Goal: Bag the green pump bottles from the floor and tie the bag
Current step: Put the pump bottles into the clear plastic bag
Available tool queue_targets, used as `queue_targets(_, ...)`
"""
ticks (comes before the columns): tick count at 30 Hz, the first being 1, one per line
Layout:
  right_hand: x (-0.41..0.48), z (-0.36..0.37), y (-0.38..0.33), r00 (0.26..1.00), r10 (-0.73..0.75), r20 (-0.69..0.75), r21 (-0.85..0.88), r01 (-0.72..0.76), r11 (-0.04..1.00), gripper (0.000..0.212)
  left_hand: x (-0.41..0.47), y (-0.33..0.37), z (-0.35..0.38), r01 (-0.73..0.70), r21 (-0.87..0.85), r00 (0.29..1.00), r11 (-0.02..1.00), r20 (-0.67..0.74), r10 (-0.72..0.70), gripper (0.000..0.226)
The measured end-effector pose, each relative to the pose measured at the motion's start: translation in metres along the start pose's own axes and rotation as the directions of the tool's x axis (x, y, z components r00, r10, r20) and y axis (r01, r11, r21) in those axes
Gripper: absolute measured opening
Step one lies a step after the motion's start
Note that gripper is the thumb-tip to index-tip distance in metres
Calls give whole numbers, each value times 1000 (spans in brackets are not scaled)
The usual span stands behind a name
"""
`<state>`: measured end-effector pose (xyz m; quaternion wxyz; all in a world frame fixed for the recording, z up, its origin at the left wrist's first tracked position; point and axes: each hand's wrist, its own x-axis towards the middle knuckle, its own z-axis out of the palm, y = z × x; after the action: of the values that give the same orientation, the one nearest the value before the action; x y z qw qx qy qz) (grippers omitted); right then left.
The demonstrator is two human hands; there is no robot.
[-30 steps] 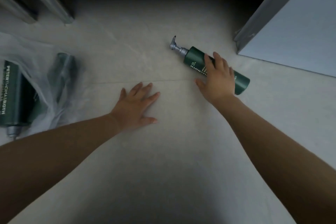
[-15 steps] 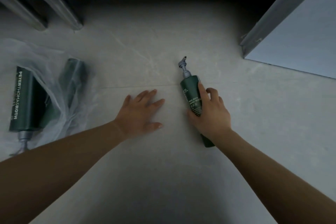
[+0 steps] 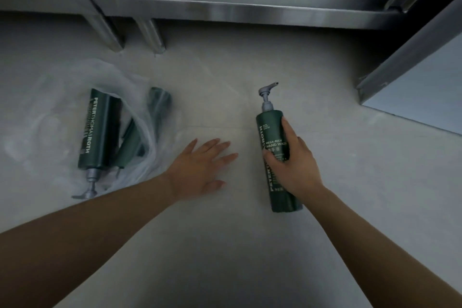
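My right hand grips a green pump bottle around its middle, its grey pump pointing away from me, just right of centre over the floor. My left hand rests flat on the floor with fingers spread, holding nothing. To the left lies a clear plastic bag on the floor. One green pump bottle lies in it with its pump toward me. A second green bottle lies beside it under the film.
Steel table legs and a low steel shelf edge run along the back. A grey cabinet corner juts in at the right. Pale floor spreads between my arms.
My right hand has closed on the bottle, pulled it nearer and turned it so the pump points away. My head view has shifted, bringing the bag further into frame. The left hand stayed flat.
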<state>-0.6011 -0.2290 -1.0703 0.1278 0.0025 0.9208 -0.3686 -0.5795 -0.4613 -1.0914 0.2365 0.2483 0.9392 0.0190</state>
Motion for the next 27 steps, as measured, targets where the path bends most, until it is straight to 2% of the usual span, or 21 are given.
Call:
queue_targets(4, -1, 7, -55, 996, -81, -36, 161, 85, 983, 77, -42, -27, -21, -17, -10, 966, 1000, -259, 14, 64)
queue_targets(7, -5, 12, -104, 983, -174, -63, 216, 184, 959, 76, -76, -51, -37, 52, -59, 936, 997, -344, -70, 63)
queue_targets(12, -12, 37, -185, 957, -287, -40, 265, 287, 921, 74, -144, -104, -51, 217, -240, 802, 946, -508, -313, 60)
queue_targets(15, -23, 65, -220, 946, -324, 18, 286, 305, 908, 74, -180, -132, -40, 328, -368, 678, 870, -550, -488, 58)
queue_targets(17, -33, 86, -233, 942, -327, 81, 274, 294, 916, 75, -195, -145, -29, 382, -514, 582, 768, -512, -632, 56)
queue_targets(19, -44, 105, -235, 940, -307, 148, 258, 263, 930, 76, -200, -156, -17, 402, -636, 525, 659, -430, -735, 58)
queue_targets(22, -56, 126, -230, 942, -250, 222, 225, 200, 954, 72, -197, -171, -11, 325, -803, 448, 499, -334, -829, 59)
queue_targets(24, -59, 135, -224, 943, -231, 239, 180, 191, 965, 69, -192, -177, -13, 261, -874, 421, 410, -279, -863, 57)
queue_targets(27, -57, 143, -217, 948, -217, 231, 106, 198, 975, 69, -183, -181, -14, 180, -933, 423, 312, -213, -881, 51)
